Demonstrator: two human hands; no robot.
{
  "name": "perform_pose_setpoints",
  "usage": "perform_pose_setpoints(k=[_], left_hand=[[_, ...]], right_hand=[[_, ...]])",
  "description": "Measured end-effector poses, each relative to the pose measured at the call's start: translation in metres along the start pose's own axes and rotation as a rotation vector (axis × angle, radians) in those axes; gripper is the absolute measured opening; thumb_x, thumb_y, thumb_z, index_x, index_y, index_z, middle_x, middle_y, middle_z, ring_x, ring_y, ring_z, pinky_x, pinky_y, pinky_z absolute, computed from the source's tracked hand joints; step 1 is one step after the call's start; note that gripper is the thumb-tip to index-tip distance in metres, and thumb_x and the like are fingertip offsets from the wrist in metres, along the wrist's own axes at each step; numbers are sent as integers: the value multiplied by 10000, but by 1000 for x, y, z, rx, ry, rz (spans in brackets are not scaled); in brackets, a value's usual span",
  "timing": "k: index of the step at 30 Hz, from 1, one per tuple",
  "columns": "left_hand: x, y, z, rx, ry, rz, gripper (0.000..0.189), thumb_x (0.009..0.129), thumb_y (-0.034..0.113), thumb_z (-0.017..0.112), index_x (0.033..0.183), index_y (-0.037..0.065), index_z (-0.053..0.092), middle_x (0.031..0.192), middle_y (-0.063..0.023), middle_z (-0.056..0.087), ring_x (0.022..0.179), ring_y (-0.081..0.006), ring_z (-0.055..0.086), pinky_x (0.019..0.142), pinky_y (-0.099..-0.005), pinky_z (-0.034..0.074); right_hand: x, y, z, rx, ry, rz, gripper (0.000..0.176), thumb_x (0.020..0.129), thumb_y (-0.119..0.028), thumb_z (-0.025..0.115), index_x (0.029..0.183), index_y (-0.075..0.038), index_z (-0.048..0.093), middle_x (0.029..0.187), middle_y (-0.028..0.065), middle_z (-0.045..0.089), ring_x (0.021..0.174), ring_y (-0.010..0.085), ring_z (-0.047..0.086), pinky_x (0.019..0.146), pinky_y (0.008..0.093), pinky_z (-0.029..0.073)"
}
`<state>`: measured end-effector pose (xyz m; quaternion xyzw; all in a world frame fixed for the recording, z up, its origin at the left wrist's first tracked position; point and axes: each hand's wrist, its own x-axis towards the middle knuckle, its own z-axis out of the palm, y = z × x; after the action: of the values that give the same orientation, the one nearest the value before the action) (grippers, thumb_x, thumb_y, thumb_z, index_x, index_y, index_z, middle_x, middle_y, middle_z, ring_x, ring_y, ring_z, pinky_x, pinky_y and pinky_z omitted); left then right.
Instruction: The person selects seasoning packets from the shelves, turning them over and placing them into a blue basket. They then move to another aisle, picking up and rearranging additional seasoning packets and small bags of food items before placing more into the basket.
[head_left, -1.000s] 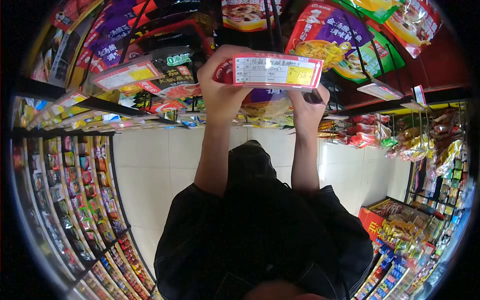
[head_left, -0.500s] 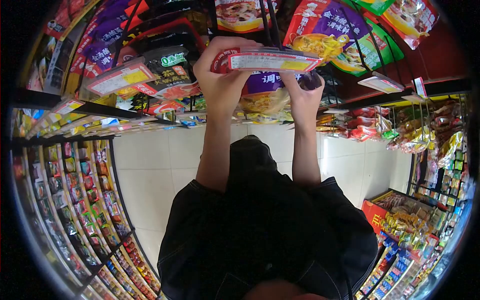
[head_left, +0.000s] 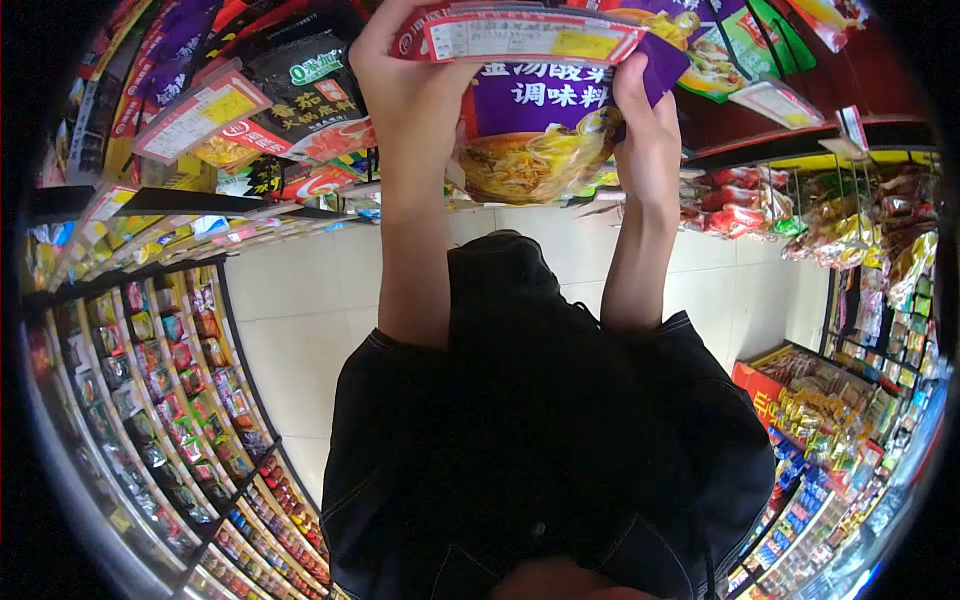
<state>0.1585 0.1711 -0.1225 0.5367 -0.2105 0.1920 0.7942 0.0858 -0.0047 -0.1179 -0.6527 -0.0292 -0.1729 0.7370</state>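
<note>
A purple and yellow seasoning packet [head_left: 540, 120] with white Chinese lettering and a picture of noodle-like food hangs at the top centre. In front of its upper part is a price tag [head_left: 535, 38] in a clear holder with a red edge. My left hand [head_left: 405, 85] is closed at the packet's left edge, its fingertips partly hidden behind the tag. On the other side, my right hand [head_left: 645, 125] pinches the packet's right edge, thumb in front. To the left hangs a black hotpot seasoning packet [head_left: 305, 90], behind another price tag [head_left: 203, 117].
Green packets [head_left: 745, 55] hang at the upper right on the dark red rack. A black shelf rail [head_left: 770, 145] runs below them. Shelves of small packets [head_left: 150, 400] stand behind on the left. At the right is a display box of snacks [head_left: 810, 410] above pale floor tiles [head_left: 310, 310].
Both hands have moved apart and the purple packet shows more of its front, now below the tag. The view has shifted, so the tag sits higher. My right hand grips the packet's edge.
</note>
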Motion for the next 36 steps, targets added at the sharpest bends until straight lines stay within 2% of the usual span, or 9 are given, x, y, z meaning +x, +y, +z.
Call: perform_pose_setpoints(k=[4, 7, 12, 18, 26, 30, 31, 34, 36], left_hand=[[7, 4, 1, 86, -97, -25, 167, 978, 98, 655, 1119, 12, 677, 1001, -57, 699, 892, -123, 671, 807, -260, 555], [15, -12, -7, -84, -45, -102, 369, 774, -152, 668, 1117, -17, 687, 1078, -107, 723, 985, -169, 699, 863, -285, 573], [35, -45, 5, 125, -10, 182, 219, 918, 30, 750, 1132, 14, 708, 974, -54, 712, 909, -111, 668, 832, -246, 533], [-21, -13, 27, 934, -26, 573, 488, 854, -10, 627, 1339, 40, 623, 1540, -294, 361, 1445, -458, 358, 1211, -490, 255], [-174, -6, -39, 604, -367, -159, 467, 891, -45, 595, 1349, 43, 612, 1376, -174, 574, 1266, -366, 563, 1069, -417, 456], [-195, 6, -107, 606, -191, -351, 317, 909, -50, 601, 1209, 36, 660, 1232, -150, 655, 1165, -321, 629, 926, -378, 541], [-194, 15, -129, 632, -105, -371, 292, 919, -51, 599, 1189, 42, 663, 1210, -141, 669, 1134, -297, 648, 882, -366, 558], [-200, 28, -219, 671, 215, -400, 216, 963, -19, 605, 1161, 46, 660, 1202, -107, 687, 1058, -210, 671, 833, -328, 555], [-182, 45, -257, 654, 327, -375, 187, 1003, 17, 594, 1181, 37, 650, 1180, -69, 671, 1041, -163, 639, 851, -307, 544]], right_hand=[[0, -7, 0, -27, 6, 43, 533, 1055, -510, 542, 1144, -2, 680, 1049, 14, 697, 954, 84, 595, 905, 267, 460], [8, -5, -7, 10, -65, 121, 416, 1078, -333, 559, 1279, 25, 620, 1229, 67, 680, 1104, 133, 621, 1006, 303, 444], [64, 42, -2, -241, 30, 27, 552, 1053, -501, 551, 866, 5, 667, 746, -15, 651, 700, 78, 509, 659, 314, 445], [150, 65, 35, -578, 339, -170, 536, 1031, -471, 563, 885, 29, 687, 730, 250, 665, 682, 434, 643, 654, 495, 482], [235, 96, 55, -608, 434, -361, 431, 1038, -393, 541, 1106, -2, 707, 996, 318, 692, 993, 489, 667, 823, 518, 532], [207, 102, 26, -816, 216, -138, 669, 985, -472, 606, 1412, 19, 451, 1201, 315, 658, 1133, 503, 621, 939, 525, 504], [190, 130, 15, -838, 203, -538, 604, 1014, -369, 593, 1441, 20, 416, 1316, 295, 613, 1155, 472, 623, 927, 530, 508], [59, 117, 21, -865, 46, -459, 438, 1031, -59, 559, 1456, 21, 498, 1530, 147, 493, 1325, 210, 541, 1127, 335, 395], [-21, 94, 50, -208, 160, 2, 362, 1063, -172, 572, 1339, 62, 578, 1256, 161, 677, 1124, 246, 671, 997, 344, 514]])
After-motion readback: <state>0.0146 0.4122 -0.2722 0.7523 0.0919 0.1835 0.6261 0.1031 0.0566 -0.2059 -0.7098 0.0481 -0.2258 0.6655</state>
